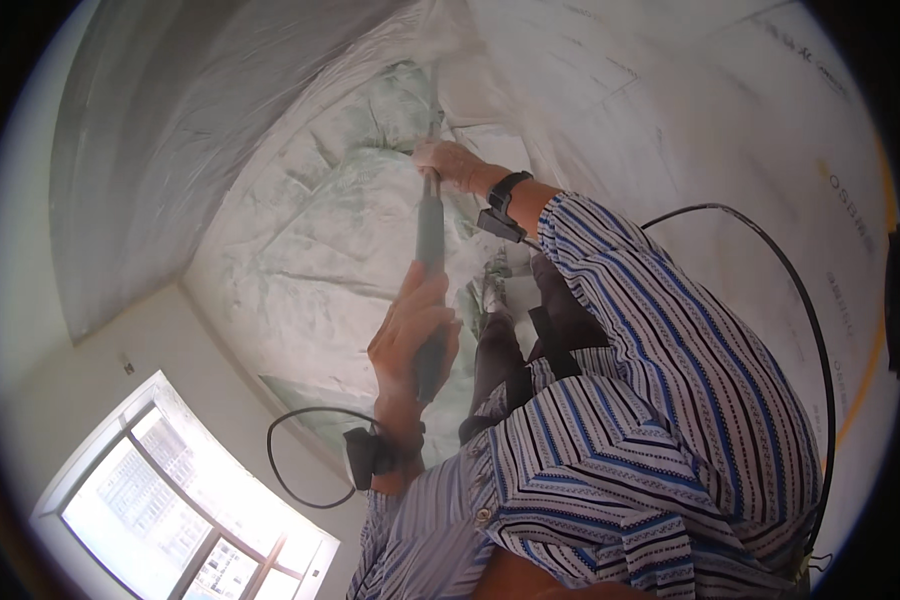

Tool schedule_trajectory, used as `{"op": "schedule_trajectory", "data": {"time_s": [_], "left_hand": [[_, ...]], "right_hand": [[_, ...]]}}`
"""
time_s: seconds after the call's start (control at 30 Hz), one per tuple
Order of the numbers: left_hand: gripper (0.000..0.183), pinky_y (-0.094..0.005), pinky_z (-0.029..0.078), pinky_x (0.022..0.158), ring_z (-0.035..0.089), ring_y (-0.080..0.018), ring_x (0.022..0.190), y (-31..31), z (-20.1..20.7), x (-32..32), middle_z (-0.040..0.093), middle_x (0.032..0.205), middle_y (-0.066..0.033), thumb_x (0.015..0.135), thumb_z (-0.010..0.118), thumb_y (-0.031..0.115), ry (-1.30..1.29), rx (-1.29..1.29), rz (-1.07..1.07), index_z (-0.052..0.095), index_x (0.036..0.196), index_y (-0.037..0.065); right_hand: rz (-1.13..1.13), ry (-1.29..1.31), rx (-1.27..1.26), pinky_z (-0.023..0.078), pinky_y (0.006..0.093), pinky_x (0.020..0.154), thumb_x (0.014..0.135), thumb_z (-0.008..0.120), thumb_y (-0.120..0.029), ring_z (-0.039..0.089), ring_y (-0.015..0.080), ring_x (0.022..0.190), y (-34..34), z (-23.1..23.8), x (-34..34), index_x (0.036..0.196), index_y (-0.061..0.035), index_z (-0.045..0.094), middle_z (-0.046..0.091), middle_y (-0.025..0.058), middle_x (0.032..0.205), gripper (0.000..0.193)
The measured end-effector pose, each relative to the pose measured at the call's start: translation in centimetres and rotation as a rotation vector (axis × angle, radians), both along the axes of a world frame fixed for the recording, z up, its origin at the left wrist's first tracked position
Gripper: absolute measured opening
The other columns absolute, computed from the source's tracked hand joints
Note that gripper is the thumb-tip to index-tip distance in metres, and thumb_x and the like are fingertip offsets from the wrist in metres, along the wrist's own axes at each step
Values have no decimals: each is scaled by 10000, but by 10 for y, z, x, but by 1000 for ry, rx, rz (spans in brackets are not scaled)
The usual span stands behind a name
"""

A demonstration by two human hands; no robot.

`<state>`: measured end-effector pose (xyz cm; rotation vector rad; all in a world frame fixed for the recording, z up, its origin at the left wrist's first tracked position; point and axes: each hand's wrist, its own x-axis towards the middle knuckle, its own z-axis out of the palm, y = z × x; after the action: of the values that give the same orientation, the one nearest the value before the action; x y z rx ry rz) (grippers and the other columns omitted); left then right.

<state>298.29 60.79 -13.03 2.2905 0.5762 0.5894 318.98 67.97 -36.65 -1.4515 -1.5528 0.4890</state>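
Both hands are on a long pole tool (430, 232) with a thick grey-green grip and a thinner shaft. My left hand (412, 325) wraps round the lower, thicker part of the grip. Farther along, my right hand (450, 163) is closed round the thin shaft. Beyond it the shaft runs to the top of the view, and its far end cannot be made out. A black band (507, 205) with a small box is on my right wrist, and another black device (368, 455) is on my left wrist.
Wrinkled, dust-whitened sheeting (320, 240) covers the floor around my feet. Clear plastic film (190, 130) hangs over the left wall; printed white sheeting (740, 130) covers the right side. A bright window (185, 500) is at lower left. Black cables (792, 270) loop beside both arms.
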Motion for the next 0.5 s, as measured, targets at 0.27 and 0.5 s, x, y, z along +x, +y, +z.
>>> {"op": "schedule_trajectory", "data": {"time_s": [0.27,0.5], "left_hand": [[212,-386,510,813,589,-386,1052,-159,73,-16,646,976,-158,605,656,-89,51,-5,-112,588,776,16],[216,-391,510,808,593,-404,1026,-298,127,12,637,990,-151,607,670,-55,79,55,-320,584,793,11]], "right_hand": [[-73,26,19,424,397,715,708,550,-41,518,307,819,-179,60,-22,708,-60,492,502,95,763,61],[-104,123,59,399,421,700,709,567,-66,500,346,793,-342,111,10,722,-49,501,506,135,746,70]]}}
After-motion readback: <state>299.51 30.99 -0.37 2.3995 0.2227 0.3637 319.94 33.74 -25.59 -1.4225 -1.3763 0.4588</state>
